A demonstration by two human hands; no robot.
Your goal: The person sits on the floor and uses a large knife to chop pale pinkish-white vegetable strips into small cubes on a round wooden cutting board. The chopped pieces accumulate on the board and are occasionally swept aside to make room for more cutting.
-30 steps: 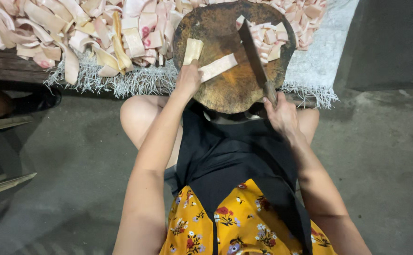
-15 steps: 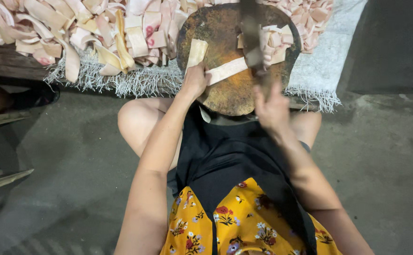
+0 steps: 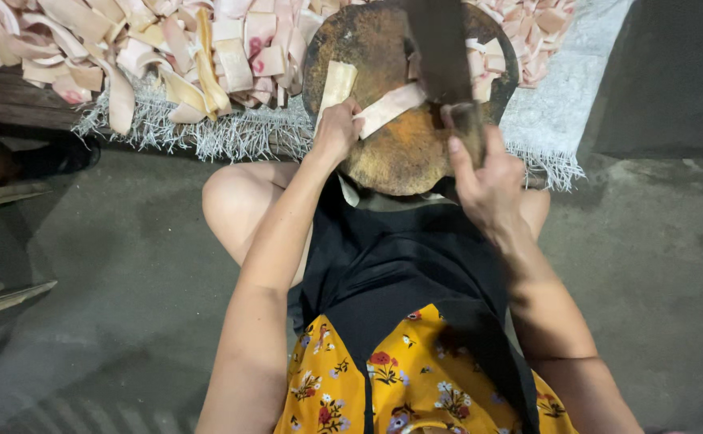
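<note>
Left hand [image 3: 337,128] pins a pale pink strip of meat or skin [image 3: 389,108] flat on the round dark wooden chopping block [image 3: 404,149], fingers curled down on the strip's near end; the strip runs toward 2 o'clock from that hand. Right hand [image 3: 484,173] is clenched round the handle of a broad dark-bladed cleaver [image 3: 441,48]; the blade is raised over the block at 12 o'clock from the hand, motion-blurred, edge contact cannot be told. A second cream-coloured strip [image 3: 335,84] lies on the block at 12 o'clock from the left hand; a heap of cut pink-and-cream strips [image 3: 159,48] sits on the fringed grey cloth [image 3: 207,133] at 9 o'clock from the block.
</note>
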